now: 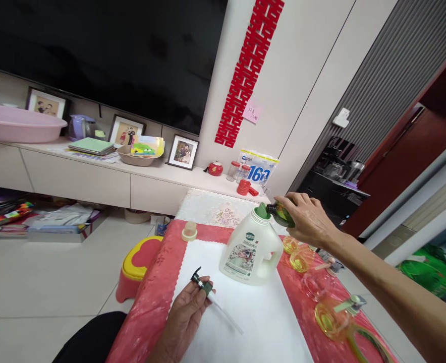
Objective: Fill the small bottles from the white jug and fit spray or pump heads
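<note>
My left hand (192, 307) is closed round the collar of a black pump dispenser top (207, 288), whose clear dip tube points down to the right over the white sheet. With my right hand (308, 217) I grip a dark green bottle (283, 216), tipped on its side. Its black neck meets the green spout of a large white detergent jug (241, 252) standing upright on the sheet. Whether liquid is flowing I cannot make out. A translucent cap (189, 231) rests on the red cloth left of the jug.
Several glass bottles with yellow liquid, one of them a pump bottle (332, 320), line the right side of the red tablecloth (151, 282). A roll of tape (370, 345) lies near them. At left stands a red and yellow stool (137, 267). Behind is a TV cabinet (158, 191).
</note>
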`<state>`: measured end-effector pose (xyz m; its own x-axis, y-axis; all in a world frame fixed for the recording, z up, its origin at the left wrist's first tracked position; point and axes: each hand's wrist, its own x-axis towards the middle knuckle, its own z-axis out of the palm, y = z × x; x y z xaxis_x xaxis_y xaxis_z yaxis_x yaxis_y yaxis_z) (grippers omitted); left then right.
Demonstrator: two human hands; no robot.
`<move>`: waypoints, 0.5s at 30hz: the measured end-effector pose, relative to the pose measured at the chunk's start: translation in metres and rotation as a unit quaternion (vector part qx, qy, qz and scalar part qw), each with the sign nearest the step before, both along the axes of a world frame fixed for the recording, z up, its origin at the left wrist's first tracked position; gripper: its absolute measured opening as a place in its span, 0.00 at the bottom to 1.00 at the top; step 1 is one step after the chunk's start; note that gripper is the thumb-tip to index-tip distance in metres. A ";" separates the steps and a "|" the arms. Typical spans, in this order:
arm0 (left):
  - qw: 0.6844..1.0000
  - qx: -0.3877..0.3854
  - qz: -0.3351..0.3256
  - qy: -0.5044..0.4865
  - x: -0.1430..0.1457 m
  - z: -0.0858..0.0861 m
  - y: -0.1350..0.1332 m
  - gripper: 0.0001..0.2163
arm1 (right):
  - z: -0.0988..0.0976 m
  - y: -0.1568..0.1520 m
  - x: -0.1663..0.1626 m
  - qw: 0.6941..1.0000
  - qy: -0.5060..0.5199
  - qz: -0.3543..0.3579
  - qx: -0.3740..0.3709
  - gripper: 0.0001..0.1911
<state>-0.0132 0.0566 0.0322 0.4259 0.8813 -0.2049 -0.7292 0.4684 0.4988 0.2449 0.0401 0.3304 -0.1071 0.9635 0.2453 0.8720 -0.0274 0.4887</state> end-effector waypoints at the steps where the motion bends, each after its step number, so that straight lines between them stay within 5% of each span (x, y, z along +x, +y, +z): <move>1: 1.000 0.000 0.001 0.000 0.000 0.000 0.000 0.21 | 0.000 0.000 0.000 1.000 -0.002 0.000 0.000 0.42; 15: 1.000 -0.005 0.003 0.000 0.000 0.002 -0.001 0.21 | 0.001 0.001 0.002 1.000 -0.028 0.008 0.006 0.41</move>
<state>-0.0128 0.0560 0.0340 0.4214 0.8813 -0.2141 -0.7316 0.4698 0.4940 0.2469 0.0413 0.3317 -0.1371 0.9587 0.2494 0.8434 -0.0191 0.5369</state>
